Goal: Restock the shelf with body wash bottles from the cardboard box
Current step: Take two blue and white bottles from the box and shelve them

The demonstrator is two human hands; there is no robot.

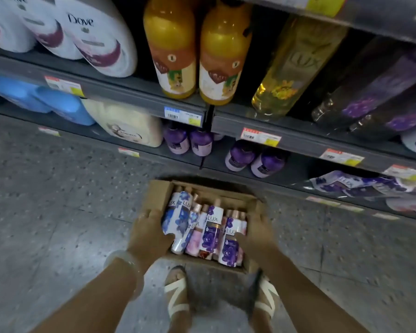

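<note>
An open cardboard box (228, 195) hangs low over the floor in front of the shelves. Inside lie several Lux body wash bottles (210, 233) with blue, pink and purple flower labels. My left hand (147, 233) grips the box's left side, thumb over the rim near a blue bottle. My right hand (256, 237) grips the right side, thumb resting inside by a purple bottle. Above the box, the lower shelf (298, 140) carries purple bottles (268, 162) with a gap beside them.
White Dove bottles (94, 34), amber bottles (223, 54) and a yellow Lux bottle (288, 68) fill the upper shelf. Blue and cream jugs (127, 123) stand lower left. Refill pouches (360, 186) lie bottom right. My sandalled feet (178, 299) are under the box on grey speckled floor.
</note>
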